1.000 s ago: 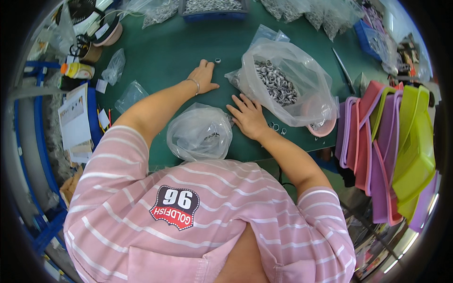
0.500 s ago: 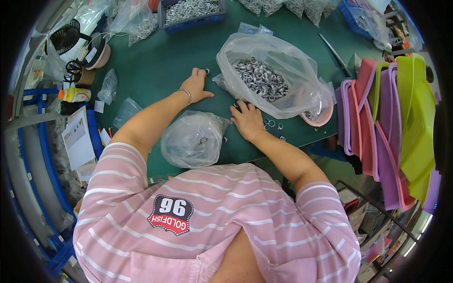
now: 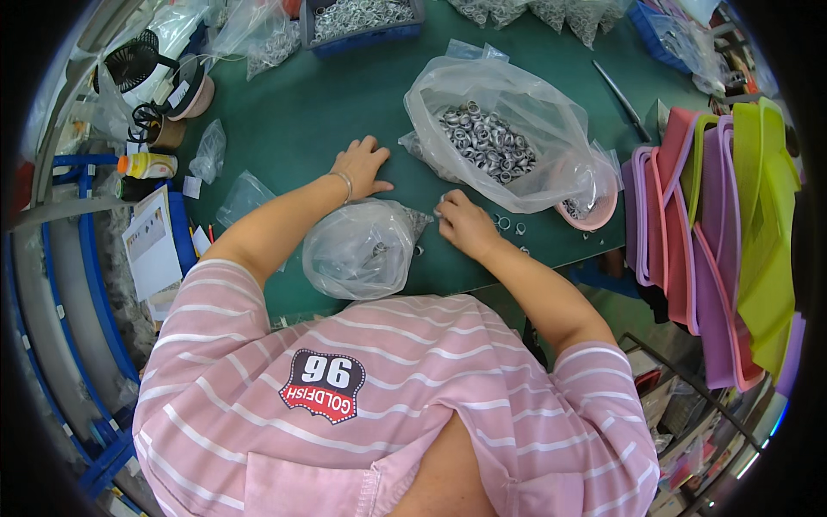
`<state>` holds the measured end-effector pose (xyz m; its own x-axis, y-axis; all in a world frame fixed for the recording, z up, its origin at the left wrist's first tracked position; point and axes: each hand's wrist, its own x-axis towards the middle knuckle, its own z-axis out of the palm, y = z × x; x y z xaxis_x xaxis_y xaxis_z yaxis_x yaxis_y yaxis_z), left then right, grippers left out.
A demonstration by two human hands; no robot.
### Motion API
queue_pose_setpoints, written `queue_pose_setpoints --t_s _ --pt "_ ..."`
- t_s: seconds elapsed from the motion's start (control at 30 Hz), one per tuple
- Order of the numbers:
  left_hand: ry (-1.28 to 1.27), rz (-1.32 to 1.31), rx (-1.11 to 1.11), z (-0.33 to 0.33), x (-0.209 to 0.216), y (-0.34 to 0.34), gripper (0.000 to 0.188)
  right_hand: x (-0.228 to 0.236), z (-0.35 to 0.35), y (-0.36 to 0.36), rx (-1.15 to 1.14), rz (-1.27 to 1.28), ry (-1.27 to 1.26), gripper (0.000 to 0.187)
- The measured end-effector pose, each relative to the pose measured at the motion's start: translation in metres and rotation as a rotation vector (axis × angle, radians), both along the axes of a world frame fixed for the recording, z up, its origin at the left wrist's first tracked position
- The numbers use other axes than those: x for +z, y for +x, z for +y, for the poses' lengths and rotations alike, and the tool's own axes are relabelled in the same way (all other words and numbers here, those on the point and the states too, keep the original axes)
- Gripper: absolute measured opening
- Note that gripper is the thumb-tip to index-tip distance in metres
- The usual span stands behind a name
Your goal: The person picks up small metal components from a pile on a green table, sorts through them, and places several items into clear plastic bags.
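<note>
My left hand (image 3: 362, 167) rests on the green table (image 3: 319, 112) with its fingers spread, and I see nothing in it. Beyond and between my hands lies a large clear plastic bag (image 3: 551, 112), its mouth wide, with a heap of silvery metal rings (image 3: 489, 142) inside. My right hand (image 3: 468, 222) is just below that bag, fingers curled in a pinch; a small silvery ring seems to show at the fingertips, mostly hidden. Close to my body, between my forearms, sits a second clear bag (image 3: 357, 254) with a few metal pieces visible. Several loose rings (image 3: 519, 228) lie beside my right wrist.
A pink bowl (image 3: 608, 207) stands partly under the big bag's edge. Stacked coloured plastic trays (image 3: 758, 233) crowd the right side. At the back is a blue bin (image 3: 366, 36) of rings; a metal rod (image 3: 620, 99) lies far right. A small fan (image 3: 129, 60) stands at left.
My left hand has shifted slightly down, and the ring at its fingertips no longer shows. My right hand has drawn back from the big bag, its fingers curling together. The view has shifted a little.
</note>
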<state>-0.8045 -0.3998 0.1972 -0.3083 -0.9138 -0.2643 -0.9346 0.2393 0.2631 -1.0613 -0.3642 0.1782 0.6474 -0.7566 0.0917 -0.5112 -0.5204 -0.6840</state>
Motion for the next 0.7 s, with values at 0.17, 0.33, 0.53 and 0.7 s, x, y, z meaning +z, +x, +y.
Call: queue_pose_setpoints --t_s 0.17,0.33,0.53,0.7 --pt "-0.032 0.123 0.100 0.009 -0.023 0.028 0.034 0.139 -0.012 0.015 0.032 -0.401 -0.413 0.023" --pt "-0.121 0.197 0.252 0.007 -0.040 0.033 0.023 0.196 -0.061 -0.009 -0.188 -0.225 -0.256 0.020" --pt "-0.085 0.301 0.359 0.012 -0.059 0.054 0.017 0.196 -0.082 -0.070 -0.506 -0.032 -0.661 0.030" --pt "-0.212 0.490 0.560 -0.006 -0.007 0.039 0.021 0.154 -0.075 -0.110 -0.688 -0.040 -0.086 0.042"
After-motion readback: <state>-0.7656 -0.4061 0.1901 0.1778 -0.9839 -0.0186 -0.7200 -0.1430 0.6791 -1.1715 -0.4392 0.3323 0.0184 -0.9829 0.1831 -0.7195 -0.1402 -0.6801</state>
